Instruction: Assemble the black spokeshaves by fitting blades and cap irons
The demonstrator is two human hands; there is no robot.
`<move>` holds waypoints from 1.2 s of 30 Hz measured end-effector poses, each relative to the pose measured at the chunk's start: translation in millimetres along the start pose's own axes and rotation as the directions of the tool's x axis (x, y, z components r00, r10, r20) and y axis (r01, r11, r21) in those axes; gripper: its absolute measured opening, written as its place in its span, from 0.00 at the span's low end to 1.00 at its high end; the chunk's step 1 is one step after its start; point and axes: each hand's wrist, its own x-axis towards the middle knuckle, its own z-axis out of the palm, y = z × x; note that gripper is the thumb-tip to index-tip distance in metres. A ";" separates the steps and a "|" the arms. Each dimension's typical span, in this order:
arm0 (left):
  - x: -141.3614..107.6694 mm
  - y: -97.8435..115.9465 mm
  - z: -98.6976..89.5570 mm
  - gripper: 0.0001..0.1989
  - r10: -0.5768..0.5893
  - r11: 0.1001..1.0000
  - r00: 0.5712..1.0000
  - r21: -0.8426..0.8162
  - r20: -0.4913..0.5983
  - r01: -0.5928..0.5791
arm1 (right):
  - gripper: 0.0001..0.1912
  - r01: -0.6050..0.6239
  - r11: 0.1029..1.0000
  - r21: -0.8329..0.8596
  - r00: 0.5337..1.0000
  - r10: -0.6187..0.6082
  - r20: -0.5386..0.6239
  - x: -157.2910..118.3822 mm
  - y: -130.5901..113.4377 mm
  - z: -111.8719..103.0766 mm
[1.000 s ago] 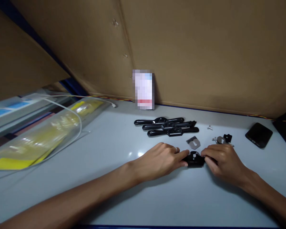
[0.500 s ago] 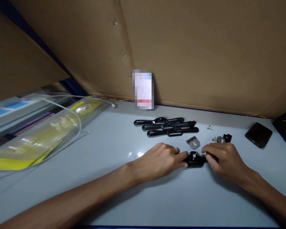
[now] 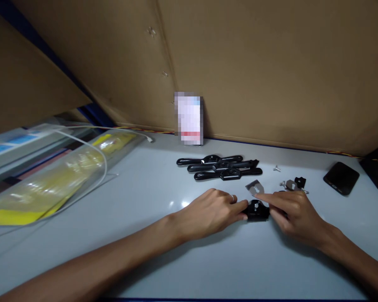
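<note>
My left hand (image 3: pixel 212 213), with a ring on one finger, is closed on the left end of a black metal tool body (image 3: pixel 257 211) low on the table. My right hand (image 3: pixel 297 214) is at the body's other end, its index finger stretched to the edge of a grey metal blade (image 3: pixel 254 188) with a keyhole slot; what its other fingers hold is hidden. Beyond lie three black two-handled tools (image 3: pixel 228 174) side by side. Small silver wing screws (image 3: pixel 276 168), a second blade (image 3: pixel 291 185) and a black plate (image 3: pixel 300 182) lie behind my right hand.
A black phone (image 3: pixel 341 178) lies at the right. A blurred bright screen (image 3: pixel 190 119) leans on the cardboard wall (image 3: pixel 271 75). At the left are yellow items in clear plastic (image 3: pixel 63 180) and a white cable (image 3: pixel 105 161).
My right index finger has stretched leftward to the near blade, and the hand has shifted slightly left and down. My left hand and the black body have stayed in place.
</note>
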 end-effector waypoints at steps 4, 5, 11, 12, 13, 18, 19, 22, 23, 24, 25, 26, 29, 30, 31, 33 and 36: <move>-0.3 -0.6 0.5 0.12 0.006 1.000 1.000 -0.002 -0.008 -0.007 | 0.20 0.024 1.000 0.005 1.000 -0.024 0.015 0.7 -1.9 -0.5; -0.2 -0.7 0.5 0.12 0.006 1.000 1.000 0.000 -0.014 -0.006 | 0.20 0.022 1.000 0.003 1.000 -0.022 0.018 0.8 -1.9 -0.5; 0.4 -0.6 0.8 0.13 0.020 1.000 0.999 0.013 -0.035 -0.020 | 0.18 0.009 1.000 0.007 0.999 -0.010 0.040 0.6 -1.2 0.0; 0.4 -0.7 0.9 0.13 0.023 1.000 0.999 0.016 -0.041 -0.022 | 0.18 0.012 1.000 0.007 0.999 -0.012 0.038 0.8 -1.4 -0.1; 0.3 -0.7 0.9 0.13 0.025 1.000 0.999 0.018 -0.047 -0.024 | 0.18 0.016 1.000 0.005 0.999 -0.016 0.035 1.0 -1.7 -0.2; 0.3 -0.5 -0.2 0.11 0.030 0.999 0.998 0.026 -0.051 -0.028 | 0.18 0.020 1.000 0.002 1.000 -0.020 0.024 1.6 -2.5 0.0; 0.3 -0.5 -0.4 0.11 0.029 0.999 0.998 0.029 -0.049 -0.028 | 0.18 0.016 1.000 0.006 0.999 -0.016 0.028 1.3 -2.3 0.2; 0.3 -0.2 -0.7 0.11 0.025 0.999 0.999 0.031 -0.037 -0.024 | 0.17 0.001 1.000 0.016 0.999 -0.002 0.041 0.3 -1.9 1.0; 0.3 -0.1 -0.7 0.11 0.023 0.999 0.999 0.030 -0.035 -0.022 | 0.17 0.000 1.000 0.019 0.999 0.000 0.042 0.1 -1.9 1.3; 0.3 0.1 -0.7 0.11 0.021 0.999 0.999 0.031 -0.036 -0.020 | 0.16 -0.002 1.000 0.022 0.999 0.001 0.043 0.0 -2.0 1.5; 0.3 0.2 -0.8 0.10 0.022 0.999 0.999 0.030 -0.035 -0.021 | 0.16 -0.004 1.000 0.024 0.999 0.003 0.043 0.1 -2.3 1.7; 0.3 0.3 -0.9 0.10 0.023 0.999 0.999 0.029 -0.036 -0.021 | 0.16 -0.006 1.000 0.026 0.999 0.005 0.044 0.3 -2.6 1.9; 0.7 0.1 -1.5 0.11 0.031 0.999 0.999 0.025 -0.039 -0.031 | 0.14 -0.016 0.999 0.028 0.999 0.014 0.047 1.1 -3.9 2.1; 0.7 0.0 -1.7 0.11 0.036 0.999 0.998 0.026 -0.041 -0.035 | 0.14 -0.015 0.999 0.028 0.999 0.014 0.046 1.4 -4.3 2.1; 0.8 -0.2 -1.8 0.11 0.040 0.999 0.998 0.027 -0.045 -0.038 | 0.14 -0.013 1.000 0.028 0.999 0.012 0.042 1.6 -4.5 2.1; 0.8 -0.4 -2.0 0.12 0.043 0.999 0.998 0.028 -0.054 -0.041 | 0.14 -0.007 1.000 0.030 0.999 0.006 0.035 1.8 -4.5 2.2; 0.8 -0.1 -2.0 0.12 0.037 0.999 0.998 0.027 -0.051 -0.036 | 0.15 -0.007 0.999 0.042 0.999 0.005 0.033 1.3 -3.4 2.9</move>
